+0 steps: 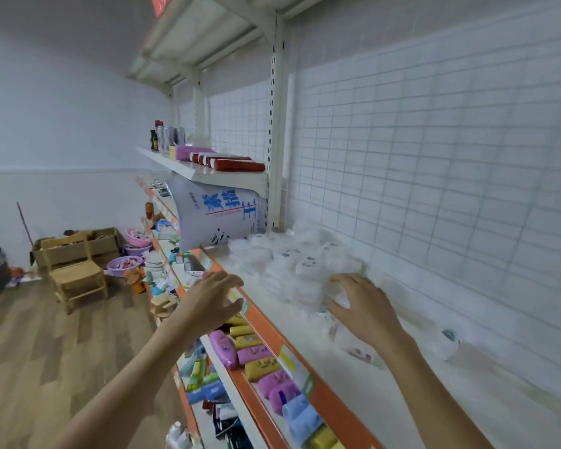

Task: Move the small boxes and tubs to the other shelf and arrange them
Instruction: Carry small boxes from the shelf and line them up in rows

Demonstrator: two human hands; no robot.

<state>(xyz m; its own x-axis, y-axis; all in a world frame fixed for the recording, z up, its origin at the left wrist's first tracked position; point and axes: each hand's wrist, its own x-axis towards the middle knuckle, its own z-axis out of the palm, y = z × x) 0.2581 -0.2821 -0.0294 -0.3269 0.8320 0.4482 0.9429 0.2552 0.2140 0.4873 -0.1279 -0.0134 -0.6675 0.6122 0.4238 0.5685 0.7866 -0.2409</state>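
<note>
Several small white tubs [297, 265] lie heaped and blurred on the white shelf with the orange front edge [274, 332]. My right hand [361, 306] reaches over the near side of the heap, fingers curved around a clear-white tub [339, 294]. More white packs [358, 350] lie under that wrist, and one tub [449, 343] sits alone to the right. My left hand [212, 294] hovers open by the shelf's front edge, holding nothing. Red boxes [237, 163] and a purple pack [190, 152] sit on the higher shelf at the left.
A large white sack with blue characters [217, 215] leans at the left end of the heap. Yellow, purple and blue soap packs [263, 361] fill the lower shelf. A wire grid backs the shelving. A wooden chair [75, 270], cardboard boxes and purple basins stand on the floor.
</note>
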